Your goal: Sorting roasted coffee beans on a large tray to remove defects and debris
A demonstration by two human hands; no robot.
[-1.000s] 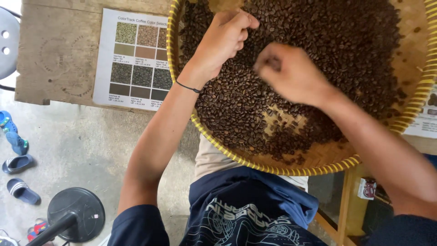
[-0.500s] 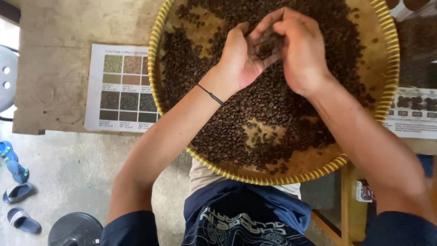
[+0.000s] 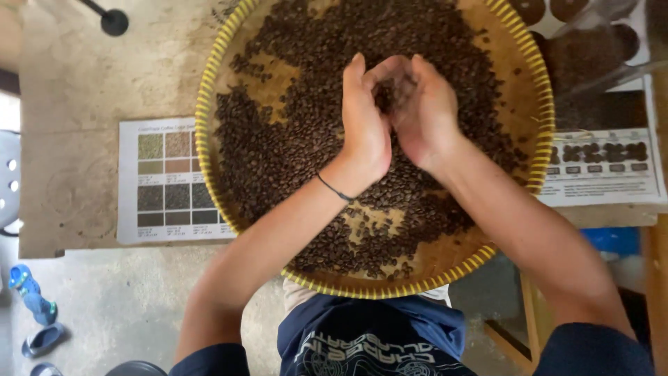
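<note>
A round woven bamboo tray with a yellow rim [image 3: 203, 118] lies on a worn wooden table and holds many dark roasted coffee beans [image 3: 278, 150]. Over the tray's middle, my left hand [image 3: 365, 129] and my right hand [image 3: 426, 115] are cupped side by side, palms facing each other. A small heap of beans [image 3: 390, 92] rests between them. A thin black band circles my left wrist.
A printed colour chart with bean swatches [image 3: 167, 182] lies left of the tray, and another printed sheet [image 3: 602, 167] lies to the right. The table edge [image 3: 104, 247] runs below the chart, with concrete floor and blue sandals [image 3: 31, 306] beyond it.
My hands came together from apart and now cup beans between them. The view shifted, so tray and chart sit lower in the frame.
</note>
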